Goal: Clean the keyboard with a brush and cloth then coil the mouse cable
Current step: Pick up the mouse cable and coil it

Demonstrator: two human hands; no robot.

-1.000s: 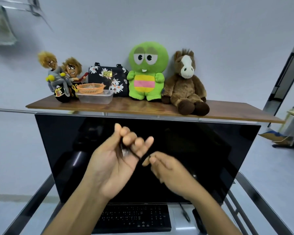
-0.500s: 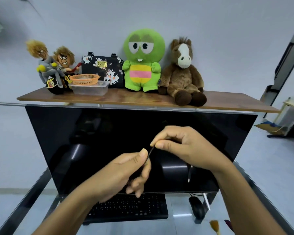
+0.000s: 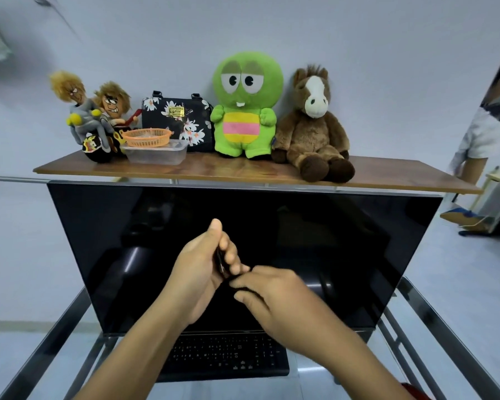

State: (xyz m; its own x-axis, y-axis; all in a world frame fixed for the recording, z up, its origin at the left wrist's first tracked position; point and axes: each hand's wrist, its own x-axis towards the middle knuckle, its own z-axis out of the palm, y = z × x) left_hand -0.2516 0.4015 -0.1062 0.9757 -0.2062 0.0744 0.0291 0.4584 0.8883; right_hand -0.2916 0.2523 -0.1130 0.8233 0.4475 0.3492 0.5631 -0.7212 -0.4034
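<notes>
My left hand [image 3: 198, 272] is raised in front of the dark monitor, thumb up, fingers curled around loops of the thin black mouse cable [image 3: 220, 262]. My right hand [image 3: 274, 295] is just to its right and lower, fingertips pinching the same cable where it meets the left hand. The black keyboard [image 3: 228, 356] lies on the glass desk below my forearms, partly covered by them. The mouse, the brush and the cloth are not visible now.
A large black monitor [image 3: 344, 241] stands behind my hands. Above it a wooden shelf [image 3: 243, 173] holds a green plush [image 3: 246, 105], a brown horse plush [image 3: 312, 125], a floral bag, two dolls and an orange basket on a clear box. A person stands at the far right.
My right hand came down from above the left to meet it low on the right. My left hand rose and turned thumb up. The mouse seen earlier at lower right is out of sight.
</notes>
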